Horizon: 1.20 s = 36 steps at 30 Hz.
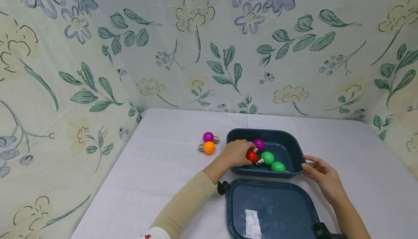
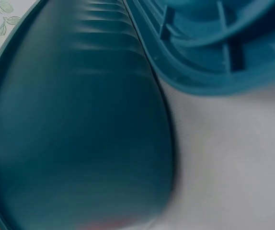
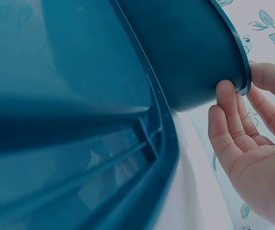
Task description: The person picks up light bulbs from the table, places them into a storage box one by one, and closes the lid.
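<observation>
My left hand [image 1: 239, 153] reaches over the left rim of a dark blue plastic box [image 1: 290, 146] and grips a red light bulb [image 1: 251, 156] inside it. Beside that bulb lie a purple bulb [image 1: 259, 144] and two green bulbs, one in the middle [image 1: 267, 158] and one by the front wall [image 1: 278, 166]. At the box's right end, my right hand [image 1: 323, 177] holds the rim. The right wrist view shows its fingers [image 3: 226, 103] against the outer wall under the lip. The left wrist view shows mostly the box's side [image 2: 80, 124]; the left hand is nearly out of sight there.
A purple bulb [image 1: 208, 137] and an orange bulb [image 1: 209, 147] lie on the white tablecloth [image 1: 156, 166] left of the box. In front of the box lies its blue lid [image 1: 281, 210] with a pale label. A floral curtain [image 1: 196, 50] hangs behind.
</observation>
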Motion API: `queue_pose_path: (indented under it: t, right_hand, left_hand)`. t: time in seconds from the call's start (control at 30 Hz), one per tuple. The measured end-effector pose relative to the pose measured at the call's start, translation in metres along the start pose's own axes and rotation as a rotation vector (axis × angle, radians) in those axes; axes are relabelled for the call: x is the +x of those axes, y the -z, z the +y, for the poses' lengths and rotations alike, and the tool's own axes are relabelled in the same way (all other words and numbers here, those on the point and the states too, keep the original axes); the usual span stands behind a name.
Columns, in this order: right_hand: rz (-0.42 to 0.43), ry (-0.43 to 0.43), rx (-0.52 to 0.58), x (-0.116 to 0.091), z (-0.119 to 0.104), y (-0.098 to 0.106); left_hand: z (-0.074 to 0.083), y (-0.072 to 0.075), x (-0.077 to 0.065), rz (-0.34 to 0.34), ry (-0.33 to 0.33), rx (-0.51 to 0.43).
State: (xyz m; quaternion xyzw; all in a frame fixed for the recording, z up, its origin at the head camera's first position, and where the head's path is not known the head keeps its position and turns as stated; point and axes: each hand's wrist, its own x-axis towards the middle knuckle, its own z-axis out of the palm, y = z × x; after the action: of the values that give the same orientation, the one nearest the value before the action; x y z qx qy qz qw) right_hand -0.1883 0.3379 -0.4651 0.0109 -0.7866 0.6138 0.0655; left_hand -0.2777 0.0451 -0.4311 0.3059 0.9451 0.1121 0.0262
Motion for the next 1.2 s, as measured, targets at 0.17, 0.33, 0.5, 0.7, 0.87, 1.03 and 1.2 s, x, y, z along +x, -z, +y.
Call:
queue_pose_path:
  t: [0.17, 0.33, 0.5, 0.7, 0.87, 1.03, 1.2]
  right_hand:
    - [-0.001, 0.0, -0.006, 0.001, -0.001, 0.0]
    - [-0.006, -0.002, 0.014, 0.001, -0.002, 0.0]
    - [-0.008, -0.005, 0.046, 0.001, -0.001, 0.0]
    - [-0.003, -0.017, 0.023, 0.0, -0.002, 0.0]
    - [0.0, -0.024, 0.01, -0.001, -0.002, 0.0]
    - [0.002, -0.03, -0.007, 0.0, -0.002, 0.0]
    - [-0.006, -0.029, 0.017, -0.001, -0.002, 0.0]
  left_hand:
    - [0.001, 0.002, -0.002, 0.005, -0.001, -0.004]
    - [0.001, 0.004, -0.005, 0.012, -0.006, -0.029]
    - [0.001, 0.008, -0.01, 0.029, -0.034, -0.066]
    - [-0.002, 0.01, -0.017, 0.067, -0.044, -0.119]
    - [-0.002, 0.013, -0.023, 0.095, -0.038, -0.15]
    - [-0.003, 0.015, -0.029, 0.129, -0.045, -0.167]
    - [-0.005, 0.017, -0.035, 0.168, -0.038, -0.194]
